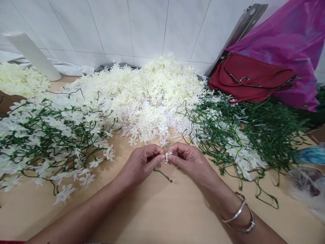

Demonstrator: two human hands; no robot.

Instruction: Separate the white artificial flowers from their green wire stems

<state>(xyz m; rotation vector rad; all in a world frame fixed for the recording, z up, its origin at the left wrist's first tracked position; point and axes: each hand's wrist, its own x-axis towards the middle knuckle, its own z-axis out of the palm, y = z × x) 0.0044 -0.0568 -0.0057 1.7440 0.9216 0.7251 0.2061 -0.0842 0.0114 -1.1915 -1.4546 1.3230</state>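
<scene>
At the middle of the table my left hand (146, 161) and my right hand (189, 161) meet, both with fingers pinched. Between the fingertips is a small white artificial flower (167, 157), which both hands grip. A short green plastic stem (164, 175) sticks out below my left hand's fingers; its other end is hidden in that hand. Just beyond the hands lies a big heap of loose white and cream artificial flowers (157, 88). To the left are white flowers on green stems (63, 132). Bare green stems (269, 125) lie piled on the right.
A red handbag (248, 79) and a purple plastic bag (284, 51) stand at the back right. A white roll (33, 56) leans at the back left by the tiled wall (147, 27). Clear plastic bags (308, 186) rest at the table's (162, 217) right edge.
</scene>
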